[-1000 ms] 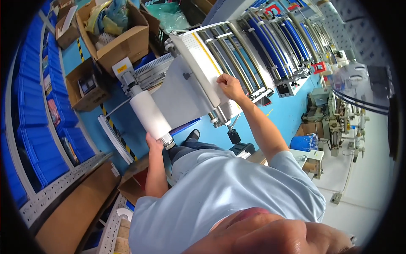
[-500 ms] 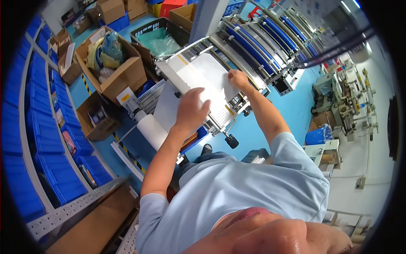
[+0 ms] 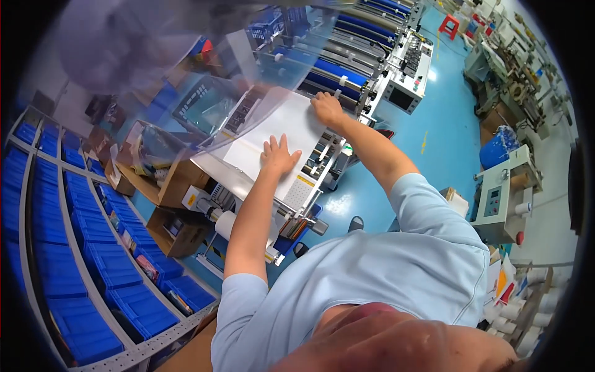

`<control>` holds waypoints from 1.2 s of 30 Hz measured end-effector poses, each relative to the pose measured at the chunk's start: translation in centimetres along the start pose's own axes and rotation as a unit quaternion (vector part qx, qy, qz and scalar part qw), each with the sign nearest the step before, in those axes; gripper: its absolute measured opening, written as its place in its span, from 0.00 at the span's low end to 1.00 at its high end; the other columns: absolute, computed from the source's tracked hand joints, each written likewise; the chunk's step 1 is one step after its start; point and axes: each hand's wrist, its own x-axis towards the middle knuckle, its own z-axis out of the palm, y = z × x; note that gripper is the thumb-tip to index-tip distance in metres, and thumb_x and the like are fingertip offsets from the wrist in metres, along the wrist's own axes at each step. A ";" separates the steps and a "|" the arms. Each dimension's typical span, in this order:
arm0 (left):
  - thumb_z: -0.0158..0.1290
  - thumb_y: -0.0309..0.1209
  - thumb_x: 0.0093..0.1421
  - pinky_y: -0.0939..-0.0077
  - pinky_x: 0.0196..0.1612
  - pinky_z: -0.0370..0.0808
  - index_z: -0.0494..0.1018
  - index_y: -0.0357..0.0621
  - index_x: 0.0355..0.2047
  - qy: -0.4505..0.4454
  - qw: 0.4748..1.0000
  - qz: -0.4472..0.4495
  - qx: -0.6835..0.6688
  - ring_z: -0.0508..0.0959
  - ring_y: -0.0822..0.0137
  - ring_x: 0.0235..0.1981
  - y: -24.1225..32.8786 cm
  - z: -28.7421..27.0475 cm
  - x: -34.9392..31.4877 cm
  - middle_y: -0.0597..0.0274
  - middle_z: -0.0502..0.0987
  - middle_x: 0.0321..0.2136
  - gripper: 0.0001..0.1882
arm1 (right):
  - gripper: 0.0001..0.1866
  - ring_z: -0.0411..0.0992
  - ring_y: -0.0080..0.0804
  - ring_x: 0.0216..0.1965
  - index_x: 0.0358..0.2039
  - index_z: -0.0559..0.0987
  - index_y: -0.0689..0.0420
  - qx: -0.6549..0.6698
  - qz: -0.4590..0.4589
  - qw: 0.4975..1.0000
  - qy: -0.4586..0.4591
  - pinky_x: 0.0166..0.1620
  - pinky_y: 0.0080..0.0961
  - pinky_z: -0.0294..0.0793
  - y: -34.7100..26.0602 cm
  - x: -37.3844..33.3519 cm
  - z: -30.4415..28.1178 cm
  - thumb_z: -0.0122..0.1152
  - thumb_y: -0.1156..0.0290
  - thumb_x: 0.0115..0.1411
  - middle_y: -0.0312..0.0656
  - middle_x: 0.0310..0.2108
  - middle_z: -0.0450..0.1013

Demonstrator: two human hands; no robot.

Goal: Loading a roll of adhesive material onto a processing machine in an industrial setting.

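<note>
The person's left hand (image 3: 281, 156) lies on a white sheet (image 3: 288, 121), palm down with the fingers spread, and has hold of nothing. The right hand (image 3: 328, 110) is at the sheet's far right edge, its fingers bent; whether they pinch the edge cannot be told. The sheet lies across the near end of a roller machine (image 3: 382, 100), short of its blue rollers (image 3: 347, 73). A white roll (image 3: 225, 224) sits low at the machine's near left, beside the left forearm. Close to that roll, a white housing bears a yellow label (image 3: 191, 198), its print too small to read. A dark screen (image 3: 401, 97) on the machine's side shows no legible writing. Blue bins (image 3: 139, 307) fill the shelves at left.
</note>
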 end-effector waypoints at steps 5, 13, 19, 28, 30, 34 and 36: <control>0.45 0.58 0.60 0.43 0.64 0.50 0.45 0.49 0.68 0.063 0.998 -0.023 -0.016 0.46 0.40 0.67 1.6 0.7 0.7 0.42 0.46 0.66 0.43 | 0.10 0.73 0.44 0.42 0.32 0.81 0.58 -0.049 -0.041 0.997 -0.044 0.41 0.37 0.77 2.3 0.3 -0.2 0.53 0.73 0.51 0.50 0.37 0.73; 0.44 0.55 0.61 0.41 0.64 0.46 0.50 0.52 0.67 0.160 0.984 -0.070 -0.031 0.47 0.40 0.66 2.5 2.9 1.2 0.42 0.50 0.65 0.38 | 0.10 0.79 0.45 0.38 0.28 0.84 0.58 -0.017 -0.118 0.971 -0.208 0.38 0.38 0.79 3.2 3.1 -2.7 0.54 0.72 0.54 0.49 0.34 0.79; 0.46 0.54 0.60 0.47 0.62 0.48 0.55 0.56 0.65 0.206 0.976 -0.066 -0.002 0.56 0.44 0.61 3.3 3.2 2.3 0.37 0.58 0.59 0.35 | 0.10 0.78 0.44 0.38 0.30 0.84 0.58 -0.051 -0.227 0.938 -0.258 0.39 0.36 0.79 4.4 5.0 -3.1 0.55 0.72 0.53 0.48 0.35 0.79; 0.48 0.54 0.59 0.43 0.65 0.41 0.59 0.49 0.62 0.272 0.961 -0.053 -0.016 0.49 0.44 0.65 3.1 3.9 4.1 0.39 0.53 0.61 0.35 | 0.10 0.78 0.41 0.40 0.32 0.84 0.55 -0.103 -0.304 0.900 -0.296 0.41 0.33 0.78 4.8 5.3 -4.3 0.54 0.70 0.56 0.45 0.38 0.79; 0.48 0.54 0.59 0.43 0.65 0.40 0.58 0.47 0.62 0.260 0.964 -0.060 -0.022 0.47 0.44 0.66 3.5 4.0 4.3 0.40 0.51 0.63 0.36 | 0.11 0.78 0.41 0.39 0.32 0.84 0.55 -0.134 -0.349 0.881 -0.291 0.41 0.33 0.78 5.1 4.4 -4.6 0.53 0.70 0.55 0.44 0.37 0.79; 0.47 0.53 0.60 0.43 0.66 0.37 0.55 0.46 0.64 0.246 0.966 -0.068 -0.043 0.44 0.44 0.68 4.1 3.8 4.6 0.42 0.48 0.65 0.38 | 0.08 0.79 0.41 0.36 0.27 0.84 0.56 -0.134 -0.424 0.838 -0.316 0.39 0.32 0.79 6.1 5.6 -4.0 0.67 0.70 0.43 0.45 0.31 0.80; 0.47 0.53 0.60 0.43 0.66 0.37 0.55 0.46 0.64 0.253 0.963 -0.070 -0.053 0.44 0.45 0.68 4.3 4.1 4.8 0.42 0.48 0.65 0.38 | 0.09 0.78 0.42 0.37 0.27 0.84 0.57 -0.145 -0.434 0.817 -0.352 0.39 0.32 0.78 5.9 6.7 -4.7 0.68 0.70 0.43 0.46 0.33 0.79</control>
